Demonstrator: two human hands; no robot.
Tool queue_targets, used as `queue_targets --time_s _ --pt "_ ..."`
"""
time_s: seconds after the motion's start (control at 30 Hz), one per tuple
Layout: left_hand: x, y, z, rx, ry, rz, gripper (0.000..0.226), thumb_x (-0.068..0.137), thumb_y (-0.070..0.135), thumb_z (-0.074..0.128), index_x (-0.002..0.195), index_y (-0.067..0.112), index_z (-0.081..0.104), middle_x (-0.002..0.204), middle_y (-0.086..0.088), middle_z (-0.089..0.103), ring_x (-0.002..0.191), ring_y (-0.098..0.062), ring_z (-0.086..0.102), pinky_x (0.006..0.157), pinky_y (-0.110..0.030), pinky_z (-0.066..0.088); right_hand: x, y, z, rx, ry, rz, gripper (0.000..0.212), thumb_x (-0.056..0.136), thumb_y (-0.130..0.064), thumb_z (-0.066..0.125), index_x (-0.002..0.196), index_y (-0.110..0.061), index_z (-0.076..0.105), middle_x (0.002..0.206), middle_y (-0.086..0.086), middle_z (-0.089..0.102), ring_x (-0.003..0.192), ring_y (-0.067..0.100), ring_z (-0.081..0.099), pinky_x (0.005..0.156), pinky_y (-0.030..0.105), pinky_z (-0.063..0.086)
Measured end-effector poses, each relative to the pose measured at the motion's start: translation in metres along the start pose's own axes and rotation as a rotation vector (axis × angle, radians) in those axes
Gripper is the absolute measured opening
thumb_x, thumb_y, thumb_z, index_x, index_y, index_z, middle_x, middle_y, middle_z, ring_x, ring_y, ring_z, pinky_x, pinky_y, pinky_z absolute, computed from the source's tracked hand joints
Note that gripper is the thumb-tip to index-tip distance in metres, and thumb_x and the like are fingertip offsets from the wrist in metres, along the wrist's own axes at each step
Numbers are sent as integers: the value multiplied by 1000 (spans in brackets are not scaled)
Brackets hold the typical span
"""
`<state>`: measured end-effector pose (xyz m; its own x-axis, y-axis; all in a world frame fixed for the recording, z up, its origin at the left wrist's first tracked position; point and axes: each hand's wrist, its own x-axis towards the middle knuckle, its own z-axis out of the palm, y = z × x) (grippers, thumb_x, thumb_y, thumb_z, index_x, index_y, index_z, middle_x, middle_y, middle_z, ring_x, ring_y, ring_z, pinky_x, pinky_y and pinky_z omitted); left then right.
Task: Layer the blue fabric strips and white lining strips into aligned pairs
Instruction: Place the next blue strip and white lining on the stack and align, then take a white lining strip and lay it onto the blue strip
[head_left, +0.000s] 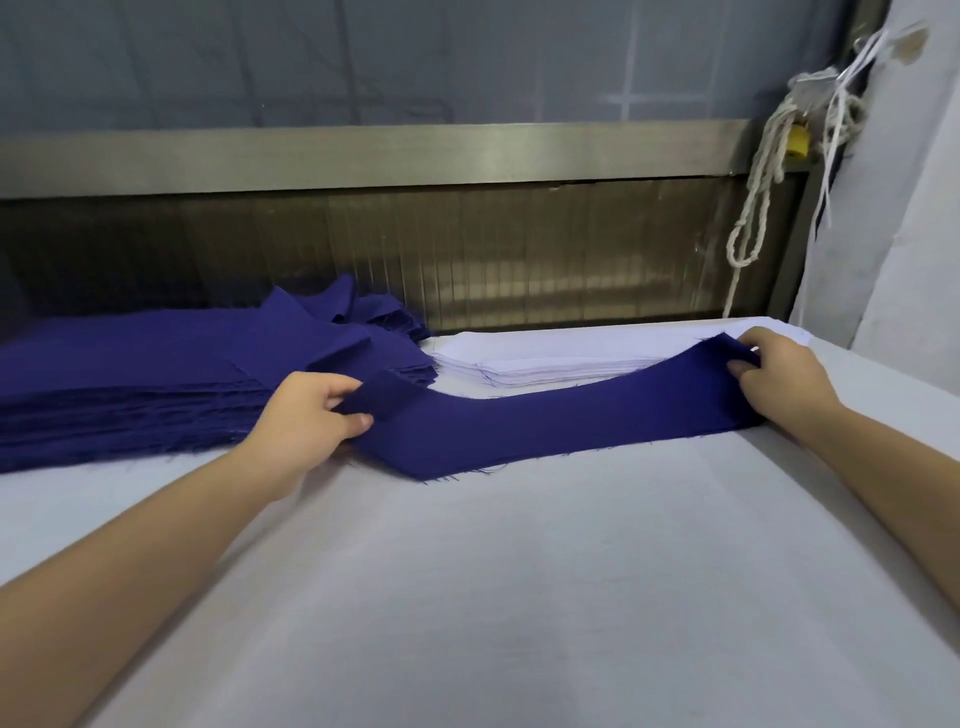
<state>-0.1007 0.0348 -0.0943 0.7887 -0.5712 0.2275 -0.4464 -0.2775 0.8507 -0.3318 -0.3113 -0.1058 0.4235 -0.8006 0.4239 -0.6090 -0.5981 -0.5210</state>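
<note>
A single blue fabric strip (545, 423) stretches across the white table between my hands, sagging onto the cloth in the middle. My left hand (306, 415) pinches its left end, thumb on top. My right hand (779, 374) grips its right end, lifted over the corner of the white lining stack (561, 358). A thick pile of blue strips (130, 384) lies at the left, its top pieces rumpled near the back.
The table surface (519, 597) is covered in pale cloth. A metal rail (363, 156) and a dark ribbed panel run along the far edge. Knotted white cords (763, 171) hang at the right beside a grey post.
</note>
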Motion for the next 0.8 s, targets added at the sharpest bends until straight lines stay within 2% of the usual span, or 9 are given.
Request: queue_targets --time_s 0.03,0.1,0.23,0.37,0.5,0.57,0.63,0.7,0.8 --pt "0 3 -1 -58 15 -4 26 84 -7 62 93 16 68 73 18 70 69 0 67 56 -12 51 0 -1 -1 58 17 6 24 92 -5 48 115 -4 56 110 20 61 98 36 52 81 36 37" --pt "2 8 -7 -201 40 -29 26 85 -6 60 99 15 67 76 14 72 72 -6 69 52 -13 51 -1 -5 -3 173 49 17 22 93 -5 48 113 -4 56 110 19 61 96 33 51 82 37 38" --pt "14 18 -25 -497 140 -85 25 86 -4 60 101 14 67 89 2 74 81 -14 71 60 -23 57 -1 -19 -3 421 60 118 25 96 -7 48 120 -6 53 117 16 58 105 31 52 91 46 44" --pt "27 20 -48 -666 222 -106 21 85 -6 60 91 13 66 84 -2 74 76 -14 71 60 -22 56 5 -45 5 537 9 114 21 95 -7 49 116 -7 55 113 15 60 103 32 55 90 48 46" --pt "41 2 -77 -733 359 -215 21 85 -8 59 97 8 65 97 -9 69 88 -20 68 68 -28 56 11 -87 20 628 -60 64 12 95 -5 49 102 -10 57 101 13 61 92 26 55 82 43 46" --pt "46 -10 -93 -800 465 -288 20 84 -8 60 91 11 61 95 -9 66 86 -19 67 64 -28 55 12 -110 29 663 -96 40 12 95 -5 48 99 -11 57 97 10 61 91 25 55 81 41 46" --pt "51 -24 -112 -923 569 -347 27 83 -10 61 99 12 55 92 -11 63 83 -19 66 59 -29 55 13 -136 40 681 -128 11 12 95 -5 48 100 -9 58 95 8 60 90 24 55 78 39 46" --pt "57 -38 -132 -1037 614 -381 41 84 -9 60 117 12 51 96 -13 63 83 -20 66 57 -29 56 14 -160 50 704 -159 -17 12 95 -5 48 98 -9 58 93 7 60 87 24 55 74 34 47" --pt "65 -56 -161 -1134 595 -411 41 89 -2 56 128 6 51 115 -10 63 94 -18 65 54 -24 55 14 -197 64 764 -251 -4 13 96 -3 47 102 -8 57 92 7 60 85 22 56 61 27 46"
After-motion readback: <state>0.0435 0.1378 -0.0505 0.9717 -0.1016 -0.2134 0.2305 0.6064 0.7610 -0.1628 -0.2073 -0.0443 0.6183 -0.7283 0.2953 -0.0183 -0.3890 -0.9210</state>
